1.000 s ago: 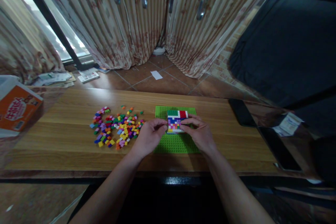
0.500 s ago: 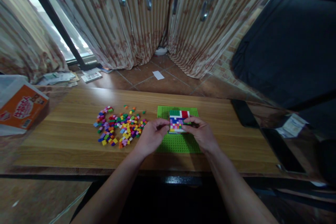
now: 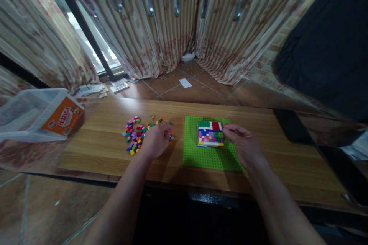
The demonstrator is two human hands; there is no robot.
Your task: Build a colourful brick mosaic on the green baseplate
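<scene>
Left hand (image 3: 156, 139) curled over the loose bricks (image 3: 133, 136), right hand (image 3: 241, 141) with fingers drawn together by the right edge of a multicoloured brick block (image 3: 210, 134) on a green baseplate (image 3: 189, 157), I work at a wooden surface (image 3: 97, 141); whether either grips a piece, I cannot tell.

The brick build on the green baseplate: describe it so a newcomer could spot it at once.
On the wooden table, find the green baseplate. On it, beside the right hand, sits the brick build: one compact block with a red patch near a corner, unlike the loose bricks to its left.
</scene>
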